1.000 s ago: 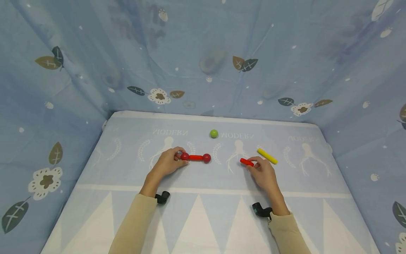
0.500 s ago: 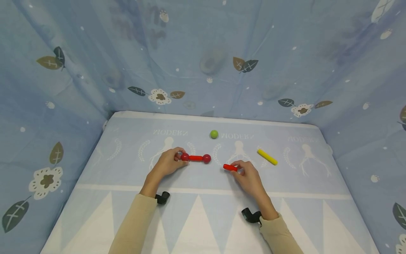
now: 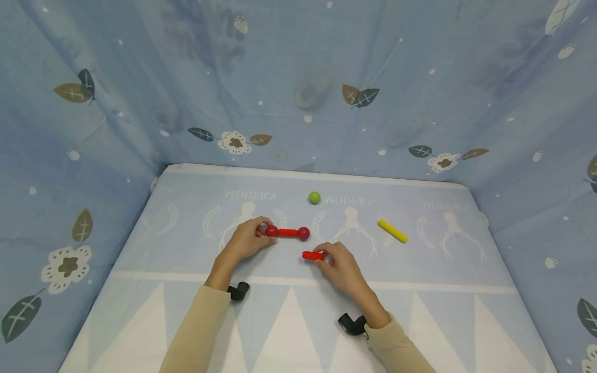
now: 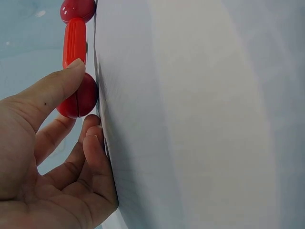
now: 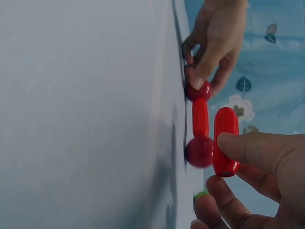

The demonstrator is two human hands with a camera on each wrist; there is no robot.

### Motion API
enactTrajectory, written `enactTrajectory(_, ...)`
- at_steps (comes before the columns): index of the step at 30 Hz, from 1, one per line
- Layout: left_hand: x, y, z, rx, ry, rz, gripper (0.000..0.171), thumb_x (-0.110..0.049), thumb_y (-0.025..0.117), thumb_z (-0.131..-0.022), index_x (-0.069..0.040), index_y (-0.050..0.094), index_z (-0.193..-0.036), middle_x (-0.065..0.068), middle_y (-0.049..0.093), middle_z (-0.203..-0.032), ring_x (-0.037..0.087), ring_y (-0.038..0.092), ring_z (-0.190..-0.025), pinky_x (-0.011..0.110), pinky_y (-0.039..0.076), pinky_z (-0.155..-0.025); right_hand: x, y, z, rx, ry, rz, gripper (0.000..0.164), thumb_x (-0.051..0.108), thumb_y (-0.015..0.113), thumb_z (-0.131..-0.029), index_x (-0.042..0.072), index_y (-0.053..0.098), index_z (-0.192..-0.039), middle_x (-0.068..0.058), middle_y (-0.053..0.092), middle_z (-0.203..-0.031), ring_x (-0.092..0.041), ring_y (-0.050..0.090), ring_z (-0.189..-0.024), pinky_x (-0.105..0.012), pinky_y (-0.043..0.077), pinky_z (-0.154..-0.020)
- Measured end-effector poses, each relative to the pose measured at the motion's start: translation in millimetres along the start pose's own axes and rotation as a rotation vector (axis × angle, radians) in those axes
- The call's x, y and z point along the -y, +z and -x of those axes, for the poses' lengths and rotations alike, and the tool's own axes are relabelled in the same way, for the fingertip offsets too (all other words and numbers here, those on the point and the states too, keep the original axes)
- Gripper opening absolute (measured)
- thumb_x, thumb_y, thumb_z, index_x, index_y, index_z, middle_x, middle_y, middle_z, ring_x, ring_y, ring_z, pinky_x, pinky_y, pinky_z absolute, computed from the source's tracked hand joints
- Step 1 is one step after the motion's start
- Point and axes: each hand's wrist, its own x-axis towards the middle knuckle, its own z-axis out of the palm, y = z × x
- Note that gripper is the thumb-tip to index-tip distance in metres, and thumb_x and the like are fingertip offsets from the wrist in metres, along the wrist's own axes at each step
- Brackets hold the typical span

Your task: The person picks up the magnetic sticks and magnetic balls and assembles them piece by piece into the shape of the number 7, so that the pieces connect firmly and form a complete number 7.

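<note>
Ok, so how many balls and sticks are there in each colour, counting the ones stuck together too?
Red balls: 2
Green ball: 1
Red sticks: 2
Yellow stick: 1
Total: 6

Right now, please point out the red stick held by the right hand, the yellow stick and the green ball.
Red stick (image 5: 226,122): right wrist view, its uncovered upper part.
Yellow stick (image 3: 393,231): head view, its mid-length.
Green ball (image 3: 314,198): head view, its centre.
</note>
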Motion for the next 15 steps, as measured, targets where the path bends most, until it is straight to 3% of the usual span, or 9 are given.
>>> enactTrajectory(15, -2.8, -0.7, 2.1, -0.009, 0.009, -0.010, 0.038, -0.022, 0.083, -0.085, -0.011, 0.066, -0.117, 0.005, 0.064, -0.096, 0.021, 0.056, -0.085, 0.036, 0.049, -0.073, 32.0, 38.9, 1.7, 0.153, -0.104, -0.040, 0.020, 0.011, 0.076, -0.089, 0.019, 0.071, -0.107, -0.001, 0.053, -0.086, -0.016, 0.051, -0.073, -0.025, 0.043, -0.061)
